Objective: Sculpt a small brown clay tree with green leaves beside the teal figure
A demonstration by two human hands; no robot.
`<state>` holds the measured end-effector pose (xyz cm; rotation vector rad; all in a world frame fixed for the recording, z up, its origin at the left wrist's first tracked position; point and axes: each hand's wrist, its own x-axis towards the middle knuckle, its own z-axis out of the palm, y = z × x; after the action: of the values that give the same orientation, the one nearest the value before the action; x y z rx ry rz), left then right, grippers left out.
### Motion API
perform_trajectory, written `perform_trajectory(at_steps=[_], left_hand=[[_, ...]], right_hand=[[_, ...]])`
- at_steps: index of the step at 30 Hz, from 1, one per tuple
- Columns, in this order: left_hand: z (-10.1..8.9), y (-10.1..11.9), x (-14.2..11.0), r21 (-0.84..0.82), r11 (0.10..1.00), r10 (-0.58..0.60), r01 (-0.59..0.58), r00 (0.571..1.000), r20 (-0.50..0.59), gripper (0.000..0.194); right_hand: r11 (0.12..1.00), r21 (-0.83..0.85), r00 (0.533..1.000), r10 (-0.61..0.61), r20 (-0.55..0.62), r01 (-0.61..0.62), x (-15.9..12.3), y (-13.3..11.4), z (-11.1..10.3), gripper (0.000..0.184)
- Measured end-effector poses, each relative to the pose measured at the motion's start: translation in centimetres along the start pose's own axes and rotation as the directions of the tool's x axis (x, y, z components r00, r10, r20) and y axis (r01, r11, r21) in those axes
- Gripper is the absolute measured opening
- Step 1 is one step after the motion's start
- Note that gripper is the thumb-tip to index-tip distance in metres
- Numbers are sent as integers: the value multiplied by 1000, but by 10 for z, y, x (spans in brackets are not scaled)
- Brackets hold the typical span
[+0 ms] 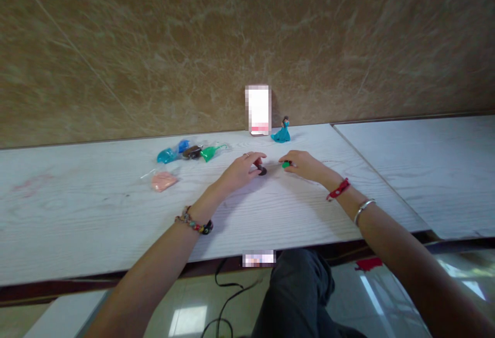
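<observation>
My left hand (pixel 247 168) is closed at the fingertips on a small dark brown lump of modelling clay (pixel 262 171), just above or on the white table. To its right, my right hand (pixel 301 165) pinches a small bright green lump of modelling clay (pixel 286 164) between thumb and fingers. A gap separates the two hands. Behind them stands a little figurine (pixel 282 133) with dark hair and a wide teal dress. The undersides of both lumps are hidden.
Left of my hands lie clear bags of clay: teal (pixel 167 155), blue (pixel 183 146), brown (pixel 192 152), green (pixel 210 153) and peach (pixel 164 181). A blurred upright rectangle (pixel 258 110) leans against the marbled brown wall (pixel 193 49). The white table (pixel 96 214) has a seam at right.
</observation>
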<state>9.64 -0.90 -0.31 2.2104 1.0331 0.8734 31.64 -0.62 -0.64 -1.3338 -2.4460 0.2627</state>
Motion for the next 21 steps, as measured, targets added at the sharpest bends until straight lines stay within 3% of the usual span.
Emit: perform_trajectory(at_steps=[6, 15, 21], left_hand=[[2, -3, -1, -4, 1000, 19, -19, 1000, 21, 53], [1, -6, 0, -109, 989, -101, 104, 994, 37, 54], [1, -4, 1, -153, 980, -124, 127, 992, 33, 53]], right_hand=[[999, 25, 1000, -20, 8, 20, 1, -10, 3, 30], [1000, 15, 999, -19, -50, 19, 3, -8, 9, 21], [998, 60, 998, -14, -60, 18, 4, -7, 11, 25]])
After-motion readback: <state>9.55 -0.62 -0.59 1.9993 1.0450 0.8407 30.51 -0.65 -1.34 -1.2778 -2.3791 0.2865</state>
